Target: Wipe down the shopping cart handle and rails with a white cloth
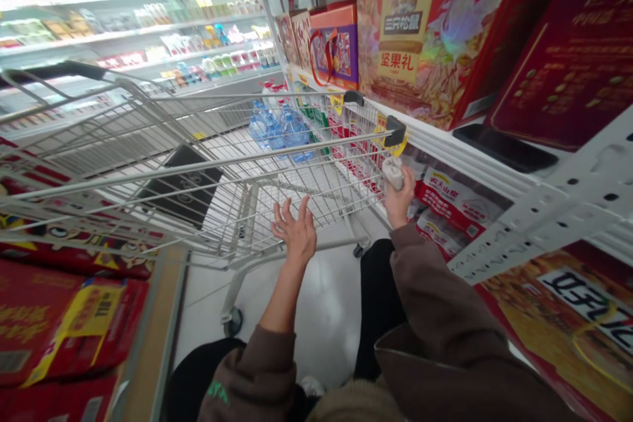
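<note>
The left hand [295, 232] is spread open near the wire side of a shopping cart [309, 208], while the right hand [398, 199] grips a small white packet [393, 173] at the cart's far right corner, in the narrow gap before red-and-white bagged goods [452, 201] and a perforated white shelf bracket [539, 211].

Shopping cart [316, 191] ahead, bottled water [279, 128] inside; gift boxes [435, 33] on shelving [568, 211] right.

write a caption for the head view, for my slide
Head view in a supermarket aisle: right hand holds a small white packet, left hand open beside a wire shopping cart
</note>
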The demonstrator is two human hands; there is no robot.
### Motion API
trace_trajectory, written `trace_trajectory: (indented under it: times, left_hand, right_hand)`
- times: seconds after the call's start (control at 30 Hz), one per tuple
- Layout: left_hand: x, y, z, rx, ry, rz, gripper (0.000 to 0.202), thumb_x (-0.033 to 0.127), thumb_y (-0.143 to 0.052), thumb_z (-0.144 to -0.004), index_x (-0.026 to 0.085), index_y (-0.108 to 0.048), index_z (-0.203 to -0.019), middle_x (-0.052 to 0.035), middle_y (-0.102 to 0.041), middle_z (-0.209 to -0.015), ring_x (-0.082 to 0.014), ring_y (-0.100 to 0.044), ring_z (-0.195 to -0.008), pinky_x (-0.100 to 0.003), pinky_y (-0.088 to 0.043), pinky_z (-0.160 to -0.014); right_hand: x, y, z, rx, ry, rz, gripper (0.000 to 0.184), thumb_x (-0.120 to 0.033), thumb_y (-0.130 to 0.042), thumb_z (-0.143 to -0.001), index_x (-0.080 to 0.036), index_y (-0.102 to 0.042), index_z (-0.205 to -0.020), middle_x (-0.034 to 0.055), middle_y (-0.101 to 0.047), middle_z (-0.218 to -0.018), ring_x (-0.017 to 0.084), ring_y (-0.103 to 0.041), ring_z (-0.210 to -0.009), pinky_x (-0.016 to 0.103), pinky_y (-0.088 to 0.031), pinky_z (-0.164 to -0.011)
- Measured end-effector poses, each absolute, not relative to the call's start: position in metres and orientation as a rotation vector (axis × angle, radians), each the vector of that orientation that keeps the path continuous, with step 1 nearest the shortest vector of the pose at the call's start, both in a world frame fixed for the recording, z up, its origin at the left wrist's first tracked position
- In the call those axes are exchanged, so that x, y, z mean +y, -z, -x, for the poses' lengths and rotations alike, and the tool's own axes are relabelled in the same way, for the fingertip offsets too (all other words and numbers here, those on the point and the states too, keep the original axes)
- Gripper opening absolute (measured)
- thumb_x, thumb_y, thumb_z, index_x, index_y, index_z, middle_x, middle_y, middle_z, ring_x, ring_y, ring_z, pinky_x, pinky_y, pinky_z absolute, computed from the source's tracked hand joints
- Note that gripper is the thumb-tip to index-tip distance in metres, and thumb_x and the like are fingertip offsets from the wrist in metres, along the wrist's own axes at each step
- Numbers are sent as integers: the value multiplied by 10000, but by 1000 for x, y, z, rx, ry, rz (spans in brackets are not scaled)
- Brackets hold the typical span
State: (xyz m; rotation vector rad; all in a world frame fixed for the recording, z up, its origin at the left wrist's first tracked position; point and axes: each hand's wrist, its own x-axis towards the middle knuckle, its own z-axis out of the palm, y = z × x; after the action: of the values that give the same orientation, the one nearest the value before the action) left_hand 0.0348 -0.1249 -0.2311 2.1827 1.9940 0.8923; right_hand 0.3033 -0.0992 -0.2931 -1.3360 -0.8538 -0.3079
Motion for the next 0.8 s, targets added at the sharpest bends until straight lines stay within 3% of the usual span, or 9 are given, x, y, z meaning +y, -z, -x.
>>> trace_trajectory:
  times: [0.1, 0.27, 0.43, 0.53, 0.67, 0.8]
  left_hand:
    - [-124, 232, -38, 2004, -918, -2153, 498, 371, -329, -1078, 349, -553, -1522, -124, -340, -1677, -363, -111, -1627, -701, -193, -1235]
    - [-125, 231, -38, 1990, -920, -2141, 505, 375, -317, -1078, 343, -553, -1524, -123, -326, -1680, -363, -91, -1628, -697, -174, -1240]
    - [-125, 231, -37, 1972, -895, -2144, 509, 396, -302, -1082, 363, -541, -1530, -110, -327, -1676, -355, -89, -1628, -691, -163, -1247]
    - [-124, 233, -39, 1992, -921, -2126, 510, 399, -306, -1081, 347, -551, -1525, -121, -315, -1679, -358, -71, -1630, -687, -162, -1248]
    - [-124, 233, -40, 1985, -924, -2136, 507, 387, -315, -1080, 342, -546, -1529, -126, -316, -1678, -360, -75, -1629, -693, -169, -1244]
    - [-124, 233, -42, 1990, -942, -2125, 504, 399, -312, -1082, 333, -569, -1511, -132, -321, -1670, -362, -76, -1629, -684, -171, -1247]
  right_hand:
    - [-95, 292, -302, -890, 221, 1376, 485, -252, -560, -906, -213, -594, -1388, 177, -595, -1389, 333, -513, -1362, 614, -377, -1197]
    - [-119, 321, -284, -1243, 80, 1347, 412, -236, -534, -908, -243, -663, -1299, 143, -646, -1343, 298, -568, -1312, 552, -417, -1178]
    - [-114, 335, -346, -812, 135, 1509, 507, -291, -610, -847, -188, -622, -1343, 184, -600, -1363, 345, -530, -1339, 622, -363, -1187]
    - [-102, 337, -373, -829, 64, 1530, 516, -322, -634, -822, -152, -630, -1309, 191, -628, -1306, 331, -588, -1258, 597, -436, -1130]
    - [-110, 342, -374, -1039, -28, 1468, 395, -322, -699, -774, -184, -721, -1144, 133, -712, -1202, 268, -662, -1132, 478, -526, -1061]
    - [-128, 334, -382, -1184, -85, 1423, 330, -323, -745, -744, -208, -760, -1052, 97, -749, -1141, 252, -690, -1064, 444, -561, -1008]
